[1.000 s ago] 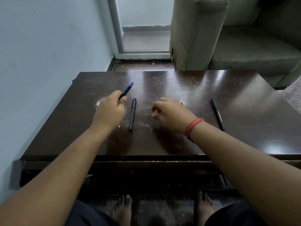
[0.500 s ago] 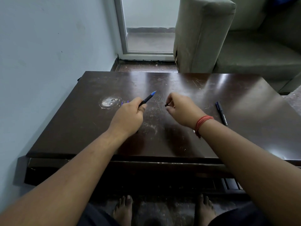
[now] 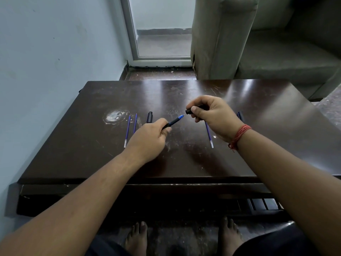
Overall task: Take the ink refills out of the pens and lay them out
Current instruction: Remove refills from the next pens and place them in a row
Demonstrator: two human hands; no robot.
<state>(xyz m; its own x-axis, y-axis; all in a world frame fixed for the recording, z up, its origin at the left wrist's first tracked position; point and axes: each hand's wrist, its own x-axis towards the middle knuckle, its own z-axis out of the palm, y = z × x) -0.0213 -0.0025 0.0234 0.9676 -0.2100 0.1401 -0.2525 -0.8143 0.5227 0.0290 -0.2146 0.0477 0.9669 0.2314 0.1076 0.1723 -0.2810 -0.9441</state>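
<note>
The tabletop [image 3: 184, 163] is dark and glossy, with its left edge close to the pale wall [image 3: 46, 61] and its far edge just short of the grey sofa [image 3: 239, 43] and the door frame [image 3: 136, 34]. We see bare surface along the near edge and across the far half; a worn white patch [image 3: 114, 116] lies left of centre.

Two blue refills [image 3: 131, 128] lie side by side just right of that patch, near parallel and apart from each other. A black pen piece [image 3: 149, 117] lies just beside them, partly hidden by the left hand. A third refill [image 3: 209, 134] lies under the right wrist, and another dark pen [image 3: 240, 116] shows just past that wrist.

Against half a second earlier, the view has tilted down and both hands have risen over mid-table; the refills and the black piece now show clear of the left hand.

We note the left hand [image 3: 149, 138] held knuckles-up, its grip closed round the lower end of a pen body [image 3: 174, 121], blue tip pointing up and right. The right hand [image 3: 214, 115], with a red thread [image 3: 239, 134] at the wrist, pinches a black cap [image 3: 194, 109] between thumb and curled fingers. Tip and cap mouth stand near, not touching.
</note>
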